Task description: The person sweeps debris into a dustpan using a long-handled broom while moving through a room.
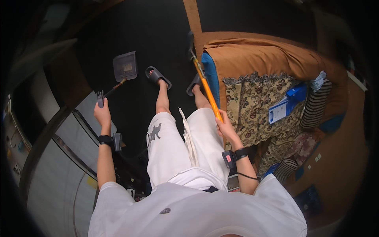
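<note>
My left hand (102, 113) is closed round the grey grip at the top of a long-handled dustpan (125, 66). The dustpan's grey pan rests on the dark floor ahead and to the left, with some small bits visible in it. My right hand (225, 125) wraps round the orange handle of a broom (208, 91), which slants forward and slightly left. Its dark head lies at the far end beside the bed's corner, and the bristles are hard to make out. The pan and the broom head are well apart.
On the right stands a bed with a brown cover (256, 55) and a patterned cloth (244, 98). A blue and white package (282, 106) and a striped roll (315, 103) lie on it. Pale panels with dark frames (75, 152) rise at my left. My feet wear grey slippers (158, 78).
</note>
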Motion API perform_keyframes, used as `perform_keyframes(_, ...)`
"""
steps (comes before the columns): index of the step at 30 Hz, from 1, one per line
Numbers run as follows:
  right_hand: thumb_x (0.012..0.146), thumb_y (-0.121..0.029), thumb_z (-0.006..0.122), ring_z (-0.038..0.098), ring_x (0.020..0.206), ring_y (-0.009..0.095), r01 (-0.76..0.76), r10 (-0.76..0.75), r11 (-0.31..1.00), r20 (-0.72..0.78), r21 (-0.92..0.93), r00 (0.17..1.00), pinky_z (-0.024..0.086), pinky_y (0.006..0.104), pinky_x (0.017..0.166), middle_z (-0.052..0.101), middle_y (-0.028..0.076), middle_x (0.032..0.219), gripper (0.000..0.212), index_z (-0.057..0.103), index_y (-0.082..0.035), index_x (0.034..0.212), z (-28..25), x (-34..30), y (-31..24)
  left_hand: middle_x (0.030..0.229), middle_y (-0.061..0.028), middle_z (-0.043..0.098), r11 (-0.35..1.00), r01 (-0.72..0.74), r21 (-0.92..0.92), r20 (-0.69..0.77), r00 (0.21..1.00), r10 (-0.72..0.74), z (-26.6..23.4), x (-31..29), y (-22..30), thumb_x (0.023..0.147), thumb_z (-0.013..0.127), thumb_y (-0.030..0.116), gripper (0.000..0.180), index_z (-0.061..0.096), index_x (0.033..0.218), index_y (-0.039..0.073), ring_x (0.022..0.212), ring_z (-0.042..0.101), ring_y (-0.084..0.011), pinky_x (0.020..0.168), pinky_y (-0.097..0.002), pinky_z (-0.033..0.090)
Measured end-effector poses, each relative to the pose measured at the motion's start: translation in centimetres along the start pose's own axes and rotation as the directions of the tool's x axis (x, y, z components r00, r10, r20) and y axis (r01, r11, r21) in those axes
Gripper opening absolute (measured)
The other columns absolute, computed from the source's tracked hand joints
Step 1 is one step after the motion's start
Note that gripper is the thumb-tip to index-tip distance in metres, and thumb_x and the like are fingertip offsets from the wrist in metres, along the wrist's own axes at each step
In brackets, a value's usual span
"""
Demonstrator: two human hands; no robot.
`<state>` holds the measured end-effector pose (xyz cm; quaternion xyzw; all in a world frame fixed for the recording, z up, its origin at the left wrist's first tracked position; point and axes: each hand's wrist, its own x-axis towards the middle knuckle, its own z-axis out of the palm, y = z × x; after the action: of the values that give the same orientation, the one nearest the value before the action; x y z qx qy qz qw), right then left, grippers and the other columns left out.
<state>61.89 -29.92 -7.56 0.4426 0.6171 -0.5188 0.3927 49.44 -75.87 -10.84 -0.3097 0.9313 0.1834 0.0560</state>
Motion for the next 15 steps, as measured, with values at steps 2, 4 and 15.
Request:
perform_keyframes(2,0.087,-0.013,0.05,0.04,0.035,0.01,-0.17,0.125,0.954,0.188,0.245,0.974,0.032,0.0253,0.032,0.045,0.001,0.055,0.042,0.034,-0.016,0.126,-2.5,-1.2,-0.2,0.071,-0.0166,0.061,0.999,-0.038,0.023,-0.02,0.999,0.038,0.8,-0.1,0.7,0.08,0.062,0.033,0.032,0.061,0.082,0.001,0.067,0.059,-0.0309,0.063,-0.037,0.044)
perform_keyframes(4,0.087,-0.013,0.05,0.04,0.036,0.009,-0.12,0.089,0.98,0.189,0.157,0.978,0.031,0.0246,0.032,0.044,0.001,0.055,0.042,0.034,-0.017,0.126,-4.1,-2.2,0.1,0.072,-0.0159,0.061,0.999,-0.033,0.015,-0.006,0.999,0.033,1.4,-0.3,1.3,0.079,0.061,0.034,0.032,0.062,0.083,0.002,0.068,0.059,-0.032,0.063,-0.037,0.044)
perform_keyframes(15,0.083,-0.02,0.051,0.057,0.089,0.041,0.411,-0.443,0.698,0.097,-0.586,0.891,0.046,0.0447,0.075,0.059,0.025,0.095,0.046,0.035,-0.012,0.125,-10.4,6.1,-4.8,0.074,-0.0169,0.061,0.999,0.003,0.038,-0.004,1.0,-0.003,4.3,-2.7,4.0,0.079,0.06,0.039,0.035,0.062,0.087,0.005,0.072,0.059,-0.0357,0.064,-0.0391,0.044)
